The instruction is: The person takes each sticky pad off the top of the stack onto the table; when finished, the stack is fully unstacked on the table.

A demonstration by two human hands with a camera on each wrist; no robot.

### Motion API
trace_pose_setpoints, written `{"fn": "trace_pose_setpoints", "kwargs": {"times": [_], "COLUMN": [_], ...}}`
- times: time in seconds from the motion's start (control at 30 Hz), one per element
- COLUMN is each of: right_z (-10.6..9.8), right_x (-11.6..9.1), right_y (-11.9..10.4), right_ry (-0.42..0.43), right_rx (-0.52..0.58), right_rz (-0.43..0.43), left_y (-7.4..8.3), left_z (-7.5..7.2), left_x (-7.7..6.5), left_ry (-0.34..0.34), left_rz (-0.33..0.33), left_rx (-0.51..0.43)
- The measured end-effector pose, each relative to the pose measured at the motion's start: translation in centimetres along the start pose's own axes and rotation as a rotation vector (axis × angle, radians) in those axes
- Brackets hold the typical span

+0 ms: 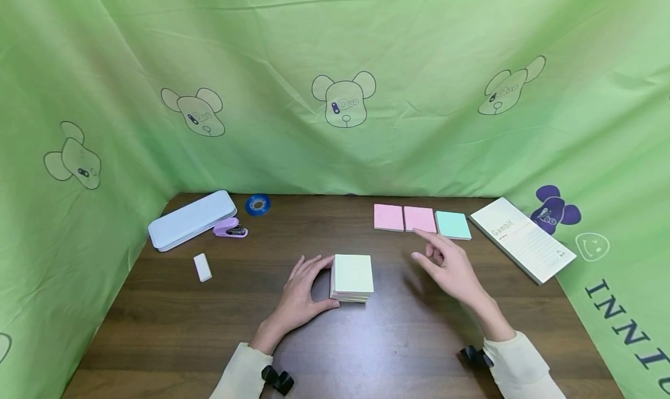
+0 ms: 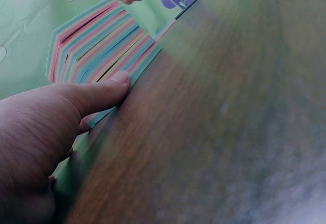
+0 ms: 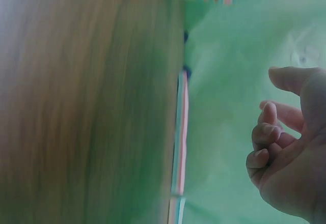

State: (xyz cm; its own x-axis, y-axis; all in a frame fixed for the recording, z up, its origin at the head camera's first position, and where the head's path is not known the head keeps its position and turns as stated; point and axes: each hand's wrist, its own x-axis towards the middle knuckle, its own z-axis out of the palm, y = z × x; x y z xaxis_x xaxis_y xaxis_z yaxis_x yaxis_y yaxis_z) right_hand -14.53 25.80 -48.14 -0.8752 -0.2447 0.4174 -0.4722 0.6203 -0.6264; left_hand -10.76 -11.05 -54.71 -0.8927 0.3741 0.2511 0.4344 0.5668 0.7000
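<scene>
A tall stack of sticky notes (image 1: 353, 275), pale on top with pink, blue and yellow layers along its sides, stands on the table in front of the person. The left hand (image 1: 303, 299) holds its left side, thumb at the near face and fingers toward the far side. In the left wrist view the thumb (image 2: 109, 89) lies against the layered edges. The right hand (image 1: 451, 268) hovers above the table with nothing in it, index finger reaching forward and the other fingers bent. Just beyond it lie two pink sticky-note pads (image 1: 388, 217) and a turquoise pad (image 1: 452, 225), in a row.
A white notebook (image 1: 523, 239) lies at the far right. On the left are a pale blue pencil case (image 1: 192, 220), a purple stapler (image 1: 229, 228), a blue tape roll (image 1: 257, 205) and a white eraser (image 1: 202, 267). A green curtain (image 1: 345, 155) hangs behind the table.
</scene>
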Motion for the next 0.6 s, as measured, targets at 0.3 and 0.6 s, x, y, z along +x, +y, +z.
{"fn": "trace_pose_setpoints", "kwargs": {"times": [0.3,0.6], "right_z": [2.8,5.7], "right_x": [-0.2,-0.6], "right_y": [-3.3,-5.5], "right_ry": [-0.088,-0.217], "right_rx": [0.082,0.122], "right_rz": [-0.089,-0.053], "left_y": [0.1,0.1], "left_z": [0.0,0.0], "left_x": [0.1,0.1], "left_ry": [-0.003,-0.002], "left_rz": [-0.008,-0.004], "left_rx": [-0.004,0.003]}}
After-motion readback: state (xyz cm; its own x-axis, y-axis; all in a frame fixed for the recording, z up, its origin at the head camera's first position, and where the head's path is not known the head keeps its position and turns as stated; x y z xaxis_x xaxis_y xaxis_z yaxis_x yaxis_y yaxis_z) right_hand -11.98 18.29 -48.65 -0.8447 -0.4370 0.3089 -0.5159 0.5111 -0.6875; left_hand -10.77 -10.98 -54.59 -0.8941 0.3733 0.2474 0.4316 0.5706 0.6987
